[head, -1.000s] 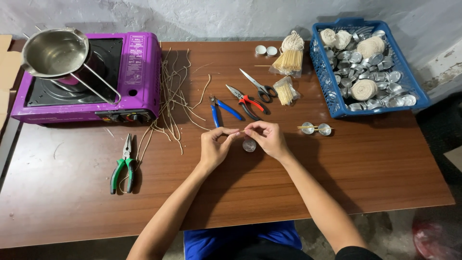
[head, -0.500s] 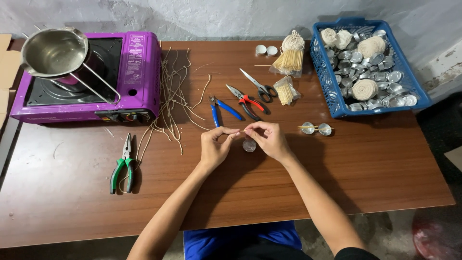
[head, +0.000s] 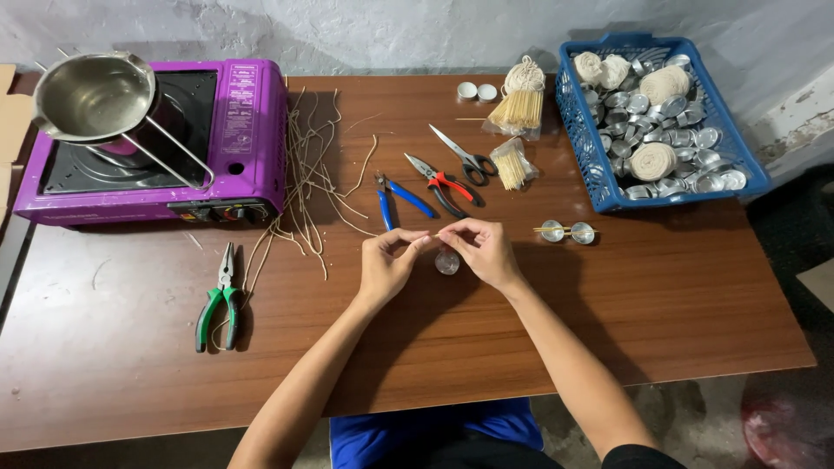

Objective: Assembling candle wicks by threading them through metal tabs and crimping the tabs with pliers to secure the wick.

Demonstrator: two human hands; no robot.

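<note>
My left hand (head: pixel 388 263) and my right hand (head: pixel 483 251) meet over the middle of the brown table (head: pixel 434 347). Both pinch the ends of a thin wooden stick (head: pixel 433 237) held level between their fingertips. Right under the stick sits a small round metal cup (head: pixel 447 260) on the table, between the two hands. Whether a wick hangs from the stick into the cup is too small to tell.
Blue pliers (head: pixel 395 200), red pliers (head: pixel 443 187) and scissors (head: pixel 465 156) lie just beyond my hands. Two metal cups with a stick across them (head: pixel 566 232) sit to the right. A blue basket (head: pixel 656 117) of cups and string balls stands far right. A purple stove (head: pixel 156 143) with a steel pot (head: pixel 91 95), loose wicks (head: pixel 308 187), green pliers (head: pixel 219 300) lie left.
Nothing has moved on the table; the hands stay pinched on the stick over the cup. Only the view has shifted slightly.
</note>
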